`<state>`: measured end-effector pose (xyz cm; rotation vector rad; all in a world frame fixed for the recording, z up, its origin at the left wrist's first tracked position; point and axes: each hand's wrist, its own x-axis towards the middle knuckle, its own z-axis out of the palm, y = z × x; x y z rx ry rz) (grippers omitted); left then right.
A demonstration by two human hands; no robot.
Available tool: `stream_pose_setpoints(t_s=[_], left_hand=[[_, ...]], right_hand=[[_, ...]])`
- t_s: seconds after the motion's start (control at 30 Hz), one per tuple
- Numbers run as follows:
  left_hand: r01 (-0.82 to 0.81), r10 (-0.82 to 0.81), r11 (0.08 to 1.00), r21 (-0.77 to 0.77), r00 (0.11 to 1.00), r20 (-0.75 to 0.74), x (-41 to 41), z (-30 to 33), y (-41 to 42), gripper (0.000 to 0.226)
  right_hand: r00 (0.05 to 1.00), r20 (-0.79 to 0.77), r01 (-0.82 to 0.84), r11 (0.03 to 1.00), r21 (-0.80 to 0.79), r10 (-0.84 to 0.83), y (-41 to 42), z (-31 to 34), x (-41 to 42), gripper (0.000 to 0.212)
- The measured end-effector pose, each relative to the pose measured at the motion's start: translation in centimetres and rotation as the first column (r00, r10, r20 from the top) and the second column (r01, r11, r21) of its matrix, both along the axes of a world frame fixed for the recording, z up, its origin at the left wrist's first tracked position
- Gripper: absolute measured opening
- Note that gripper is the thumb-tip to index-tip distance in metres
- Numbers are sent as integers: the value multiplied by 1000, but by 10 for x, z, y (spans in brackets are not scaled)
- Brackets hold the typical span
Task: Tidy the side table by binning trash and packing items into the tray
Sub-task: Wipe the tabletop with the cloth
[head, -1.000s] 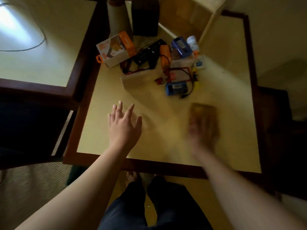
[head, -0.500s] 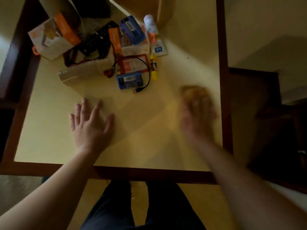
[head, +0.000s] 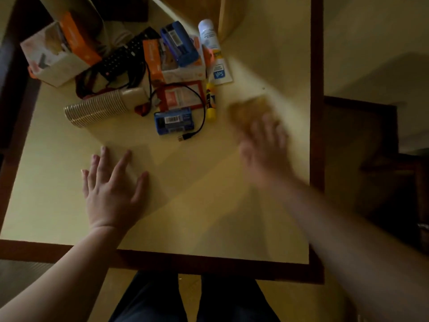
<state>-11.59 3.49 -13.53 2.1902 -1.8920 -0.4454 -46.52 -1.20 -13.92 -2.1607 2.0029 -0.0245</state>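
My left hand (head: 111, 189) lies flat on the pale side table (head: 197, 217), fingers spread and holding nothing. My right hand (head: 267, 154) is blurred by motion near the table's right edge; its fingers reach over a brown crumpled wad (head: 248, 110) and press on it. At the back of the table lies the clutter: a stack of paper cups (head: 97, 110) on its side, a blue battery pack (head: 174, 120) with a black USB cable (head: 185, 137), a yellow glue stick (head: 210, 101), a black remote (head: 123, 56) and a white bottle (head: 209, 34).
An orange-and-white carton (head: 58, 52) stands at the back left, and a blue stapler-like item (head: 178, 43) rests on a low orange box (head: 183, 73). A small white packet (head: 219, 74) lies by the bottle. A dark wooden rim (head: 315, 112) borders the table; darker furniture (head: 371, 159) stands to the right.
My right hand has slid the brown wad from the middle of the table to the right and farther back. My left hand stays flat. The view has shifted to the right.
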Motion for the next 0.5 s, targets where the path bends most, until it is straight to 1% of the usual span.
stream_pose_setpoints(t_s=[0.03, 0.07, 0.1, 0.13, 0.17, 0.2, 0.23, 0.27, 0.3, 0.33, 0.37, 0.4, 0.43, 0.47, 0.5], left_hand=[[-4, 4, 1000, 1, 1000, -6, 0, 1, -1, 69], [-8, 8, 1000, 7, 1000, -10, 1, 1, -2, 69], [-8, 8, 1000, 13, 1000, -8, 0, 1, -1, 69], [-5, 5, 1000, 18, 1000, -6, 0, 1, -1, 69], [-3, 3, 1000, 21, 1000, -4, 0, 1, 0, 69], [-2, 2, 1000, 23, 1000, -2, 0, 1, 0, 69], [3, -3, 1000, 28, 1000, -1, 1, 0, -1, 69], [10, -10, 999, 36, 1000, 0, 2, -1, -1, 69], [16, -16, 999, 43, 1000, 4, 2, -1, 0, 69], [21, -21, 999, 50, 1000, 8, 3, -1, -1, 69], [20, -21, 998, 55, 1000, 11, 3, -1, -1, 70], [19, -20, 998, 58, 1000, 13, 4, -1, -1, 70], [19, -19, 998, 57, 1000, 11, 4, 0, -1, 71], [20, -21, 998, 55, 1000, 7, 4, 0, -1, 71], [20, -21, 998, 58, 1000, 3, 4, 0, -2, 71]], right_hand=[[969, 17, -245, 969, 9, 245, 45, 0, 10, 55], [895, 42, -445, 894, 49, 443, 92, 2, 8, 53], [805, 42, -592, 801, 86, 591, 131, 4, -9, 52], [731, 10, -677, 723, 137, 682, 145, 9, -36, 51], [692, -47, -705, 688, 170, 720, 134, 13, -66, 53], [717, -103, -672, 723, 161, 690, 108, 11, -92, 57], [789, -147, -586, 803, 110, 596, 72, 8, -111, 61], [901, -136, -401, 910, 101, 412, 25, 8, -118, 61], [980, -101, -160, 979, 125, 173, -22, 11, -114, 58], [997, -67, 52, 986, 161, -41, -61, 13, -101, 55], [981, -53, 191, 967, 170, -184, -84, 12, -77, 55], [972, -44, 236, 963, 127, -232, -85, 10, -48, 56], [983, -32, 184, 982, 31, -183, -63, 4, -23, 56], [999, -31, 30, 999, -36, -31, -21, -1, -5, 55], [985, -22, -170, 985, -28, 170, 32, -1, 10, 53]])
